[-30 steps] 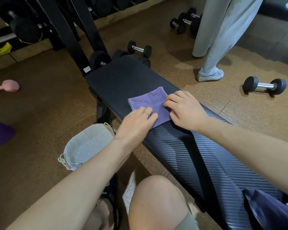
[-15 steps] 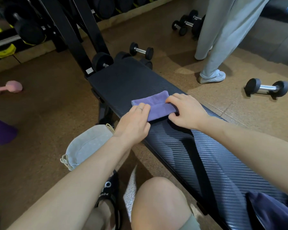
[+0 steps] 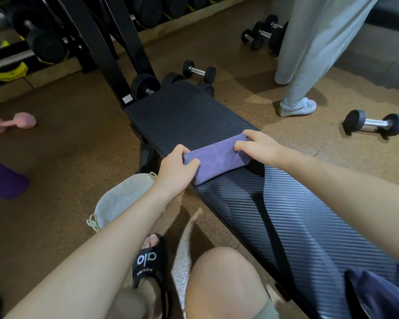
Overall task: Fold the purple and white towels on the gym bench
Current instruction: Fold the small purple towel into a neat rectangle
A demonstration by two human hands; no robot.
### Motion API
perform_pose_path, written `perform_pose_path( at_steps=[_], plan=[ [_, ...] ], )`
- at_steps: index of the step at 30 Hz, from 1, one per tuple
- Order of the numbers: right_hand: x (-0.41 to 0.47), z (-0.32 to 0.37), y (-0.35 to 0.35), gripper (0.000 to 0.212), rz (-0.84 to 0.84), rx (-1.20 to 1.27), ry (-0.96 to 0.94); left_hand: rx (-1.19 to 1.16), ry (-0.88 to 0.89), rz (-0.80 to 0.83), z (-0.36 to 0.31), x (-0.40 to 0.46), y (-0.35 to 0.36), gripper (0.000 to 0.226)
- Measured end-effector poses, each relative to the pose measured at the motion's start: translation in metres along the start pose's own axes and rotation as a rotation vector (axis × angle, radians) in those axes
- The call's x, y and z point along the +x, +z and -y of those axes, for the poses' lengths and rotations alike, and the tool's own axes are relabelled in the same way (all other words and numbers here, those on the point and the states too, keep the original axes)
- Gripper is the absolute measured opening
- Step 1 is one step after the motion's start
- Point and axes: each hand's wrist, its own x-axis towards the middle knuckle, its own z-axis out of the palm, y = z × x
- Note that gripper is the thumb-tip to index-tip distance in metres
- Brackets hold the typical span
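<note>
A purple towel (image 3: 217,160), folded into a narrow band, lies across the black gym bench (image 3: 184,111) near its middle. My left hand (image 3: 176,168) grips the towel's left end at the bench's near edge, fingers curled over the cloth. My right hand (image 3: 258,146) pinches the right end at the far edge. No white towel shows in view.
A grey drawstring bag (image 3: 122,201) sits on the floor left of the bench. Dumbbells (image 3: 376,122) lie on the floor to the right, with another dumbbell (image 3: 198,71) behind the bench. A person in grey trousers (image 3: 309,49) stands at back right. A black rack (image 3: 111,47) rises behind.
The towel went from a flat square to a narrower folded band. Both hands slid outward to its two ends and closed on the cloth.
</note>
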Motion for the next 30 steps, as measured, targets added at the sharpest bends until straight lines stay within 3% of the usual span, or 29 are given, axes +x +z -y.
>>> perform_pose_path(
  at_steps=[8,14,18,24,28,30],
  plan=[
    [-0.002,0.014,0.001,0.024,0.156,-0.047,0.096,0.052,-0.228,0.022,0.004,0.002,-0.002,0.03],
    [-0.018,0.015,0.008,0.006,0.262,0.101,0.204,-0.533,-0.602,0.269,0.003,-0.015,-0.008,0.029],
    [-0.028,0.017,0.017,0.006,0.316,0.21,0.264,-0.69,-0.592,0.18,0.009,-0.018,-0.011,0.041],
    [-0.047,0.026,0.039,0.02,0.468,0.209,0.281,-0.931,-0.519,0.063,0.002,-0.033,-0.027,0.012],
    [-0.066,0.043,0.049,0.021,0.442,0.051,0.084,-0.845,-0.416,-0.021,0.003,-0.049,-0.049,0.022],
    [-0.074,0.058,0.054,0.051,0.396,0.054,-0.059,-0.811,-0.375,-0.04,0.003,-0.058,-0.066,0.024]
  ],
)
